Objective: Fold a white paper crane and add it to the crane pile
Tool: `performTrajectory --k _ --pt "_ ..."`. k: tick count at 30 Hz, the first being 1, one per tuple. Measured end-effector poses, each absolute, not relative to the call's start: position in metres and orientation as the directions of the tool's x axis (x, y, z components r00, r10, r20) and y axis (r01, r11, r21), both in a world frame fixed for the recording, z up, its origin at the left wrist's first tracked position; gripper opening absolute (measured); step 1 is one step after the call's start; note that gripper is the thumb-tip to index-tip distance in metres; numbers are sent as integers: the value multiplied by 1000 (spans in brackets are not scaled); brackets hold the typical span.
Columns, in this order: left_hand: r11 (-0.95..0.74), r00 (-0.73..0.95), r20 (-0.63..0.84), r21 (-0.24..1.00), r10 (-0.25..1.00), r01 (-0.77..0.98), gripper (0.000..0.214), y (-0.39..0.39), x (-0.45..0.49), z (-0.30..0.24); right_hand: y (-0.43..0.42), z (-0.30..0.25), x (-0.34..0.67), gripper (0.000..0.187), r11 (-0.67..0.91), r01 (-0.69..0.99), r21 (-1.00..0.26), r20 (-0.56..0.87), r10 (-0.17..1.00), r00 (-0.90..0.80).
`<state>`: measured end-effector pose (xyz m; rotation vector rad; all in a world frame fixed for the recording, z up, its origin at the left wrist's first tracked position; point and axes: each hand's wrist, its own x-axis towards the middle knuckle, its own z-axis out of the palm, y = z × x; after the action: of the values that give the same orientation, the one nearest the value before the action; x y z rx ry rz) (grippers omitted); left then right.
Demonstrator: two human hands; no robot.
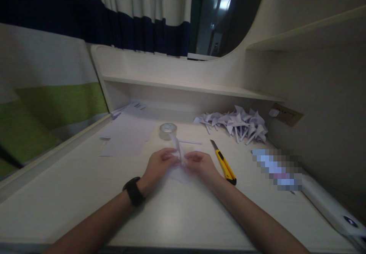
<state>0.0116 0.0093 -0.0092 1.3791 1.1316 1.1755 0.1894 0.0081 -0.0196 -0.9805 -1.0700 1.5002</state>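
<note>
My left hand [158, 167] and my right hand [201, 165] meet over the middle of the white desk [85, 193]. Both pinch a small piece of white folded paper [178, 147], whose flap stands up between the fingertips. A black watch [133, 191] is on my left wrist. The lower part of the paper lies under my hands on the desk.
A yellow utility knife [224, 164] lies just right of my right hand. A roll of clear tape [167, 130] stands behind the hands. White sheets [128, 134] lie at the back left, a pile of folded paper shapes [237, 122] at the back right. A shelf [185, 87] runs above the desk.
</note>
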Motion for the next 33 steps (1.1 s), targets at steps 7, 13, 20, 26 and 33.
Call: performTrajectory --k 7,13,20,26,33 --pt "-99 110 95 995 989 33 37 8 12 -8 10 -24 190 39 -100 -270 -958 -61 987 -150" --pt "-111 113 106 993 988 34 38 9 11 -9 11 -25 189 39 -87 -272 -959 -47 987 -151" --pt "-109 90 103 992 991 60 36 7 12 -5 9 -23 189 38 -90 -269 -959 -50 987 -153" --pt "-102 96 96 993 991 58 38 9 11 -9 10 -24 189 39 -85 -262 -961 -45 987 -156" --pt "-123 92 116 989 989 80 34 10 11 -10 8 -21 188 39 -97 -256 -962 -63 989 -137"
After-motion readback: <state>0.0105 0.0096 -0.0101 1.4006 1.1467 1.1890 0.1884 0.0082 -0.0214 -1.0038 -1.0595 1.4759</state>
